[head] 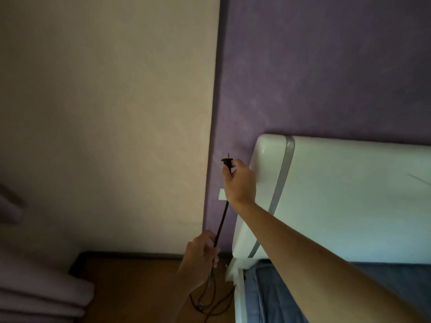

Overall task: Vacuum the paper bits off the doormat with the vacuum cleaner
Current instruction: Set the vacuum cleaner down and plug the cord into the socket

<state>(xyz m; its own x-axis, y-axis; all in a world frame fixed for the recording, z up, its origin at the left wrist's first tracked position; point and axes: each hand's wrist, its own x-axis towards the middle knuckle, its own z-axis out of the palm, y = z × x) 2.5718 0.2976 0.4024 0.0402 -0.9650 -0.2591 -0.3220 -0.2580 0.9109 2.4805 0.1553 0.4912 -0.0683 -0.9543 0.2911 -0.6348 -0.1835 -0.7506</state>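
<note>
My right hand (239, 181) grips a black power plug (227, 162) and holds it up against the purple wall, prongs pointing upward. The black cord (221, 223) hangs down from the plug and runs through my left hand (200, 257), whose fingers curl round it. Below that hand the cord lies in loose loops (205, 304) on the wooden floor. A white wall socket plate (222, 194) shows just below the right hand, partly hidden by it. The vacuum cleaner, the doormat and the paper bits are out of view.
A white padded headboard (338, 194) stands right of the plug, with blue bedding (261, 297) beneath it. A beige wall (105, 113) fills the left. Folded pale fabric (39, 294) lies at the lower left on the wooden floor (140, 287).
</note>
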